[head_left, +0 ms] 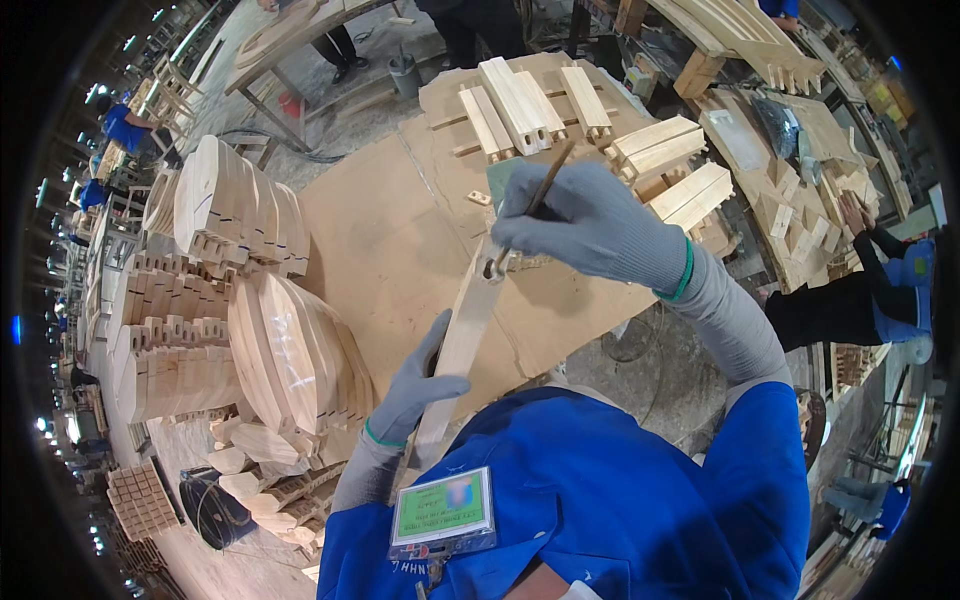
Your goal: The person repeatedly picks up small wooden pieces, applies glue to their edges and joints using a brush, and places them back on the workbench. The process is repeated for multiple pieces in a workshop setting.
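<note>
The right hand (pixel 592 218), pinching a thin brown stick (pixel 551 178), partly hides the far end of a pale, slotted wooden bar (pixel 466 330). The left hand (pixel 412 388) clasps it at the tabletop (pixel 370 240)'s near side.

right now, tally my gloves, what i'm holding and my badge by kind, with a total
Grey gloves: 2
Held wooden bar: 1
Thin brown stick: 1
Badge: 1
Total: 5

The wooden piece (pixel 468 318) partly hides the left hand (pixel 408 394), and the right hand (pixel 595 222) partly covers a green object (pixel 497 180).
</note>
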Demonstrator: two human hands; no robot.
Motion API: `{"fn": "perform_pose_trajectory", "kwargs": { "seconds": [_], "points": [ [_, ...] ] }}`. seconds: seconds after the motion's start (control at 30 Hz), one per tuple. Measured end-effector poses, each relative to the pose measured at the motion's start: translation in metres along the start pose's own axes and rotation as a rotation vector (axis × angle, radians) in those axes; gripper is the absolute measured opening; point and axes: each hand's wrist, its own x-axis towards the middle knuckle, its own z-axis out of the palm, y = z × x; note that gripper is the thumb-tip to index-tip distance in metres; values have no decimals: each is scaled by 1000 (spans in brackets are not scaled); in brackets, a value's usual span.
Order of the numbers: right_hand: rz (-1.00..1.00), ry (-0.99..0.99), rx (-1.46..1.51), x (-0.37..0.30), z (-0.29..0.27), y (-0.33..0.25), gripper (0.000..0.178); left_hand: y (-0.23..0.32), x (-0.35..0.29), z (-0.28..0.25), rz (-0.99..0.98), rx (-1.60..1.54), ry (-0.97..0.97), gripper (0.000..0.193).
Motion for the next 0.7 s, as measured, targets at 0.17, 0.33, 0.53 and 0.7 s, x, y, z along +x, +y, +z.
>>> {"fn": "perform_pose_trajectory", "kwargs": {
  "seconds": [0.17, 0.33, 0.53, 0.7],
  "points": [
    [48, 32, 169, 2, 3, 12, 27, -7, -3, -4, -20, -49, -18, 106],
    [150, 17, 291, 0, 4, -2, 22, -9, -4, -4, -32, -55, -5, 105],
    [202, 37, 318, 3, -6, 10, 13, -5, -3, -4, -29, -60, -22, 105],
    [39, -22, 226, -5, -7, 3, 12, -14, -3, -12, 9, -7, 85, 99]
  ]
}}
